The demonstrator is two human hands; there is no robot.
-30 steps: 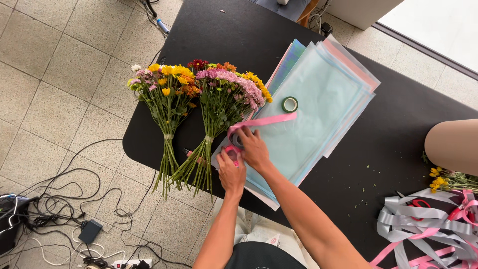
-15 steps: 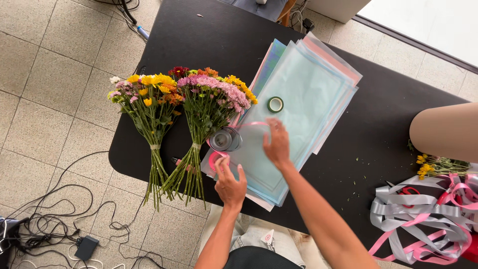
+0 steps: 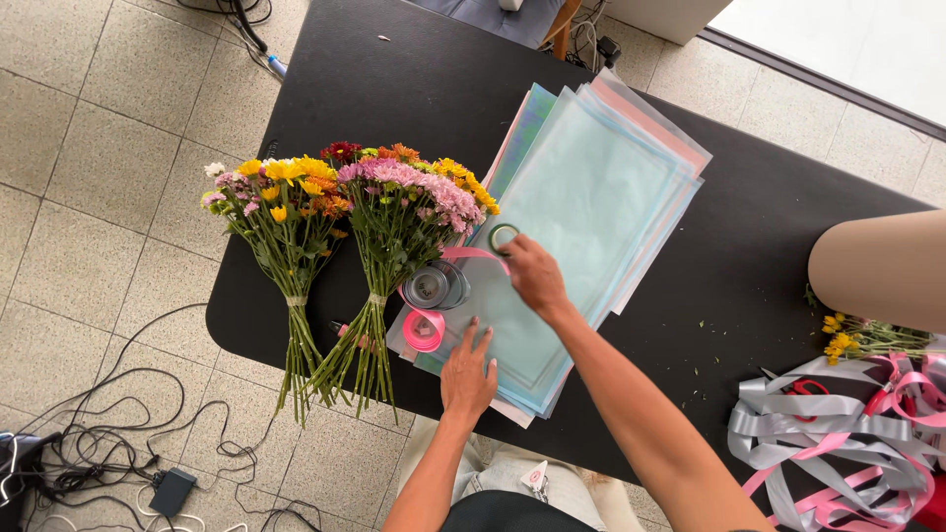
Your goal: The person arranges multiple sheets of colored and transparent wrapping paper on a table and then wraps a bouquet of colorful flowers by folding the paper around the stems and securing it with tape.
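I see no packages, labels or signs that I can tell apart here; the nearest to wrapping stuff is the fanned stack of pale blue, pink and white wrapping sheets (image 3: 591, 197), lying slantwise across the middle of the black table (image 3: 414, 89). At the stack's lower left corner sits a pink ribbon roll (image 3: 424, 330), and just above it a clear, greyish ribbon spool (image 3: 432, 287). A pink ribbon strand (image 3: 471, 253) runs from there up to my right hand (image 3: 532, 276), which pinches it between narrowed fingers at centre frame. A small green-rimmed tape ring (image 3: 504, 236) lies on the sheets, just beside that hand's fingertips. My left hand (image 3: 468, 374) rests flat and spread wide on the lower edge of the sheets, holding nothing. Left of the stack lie two bouquets: a yellow and white one (image 3: 281, 202) and a pink and orange one (image 3: 404, 192), stems pointing to the lower edge. A tangle of grey and pink ribbons (image 3: 838, 443) fills the lower right.
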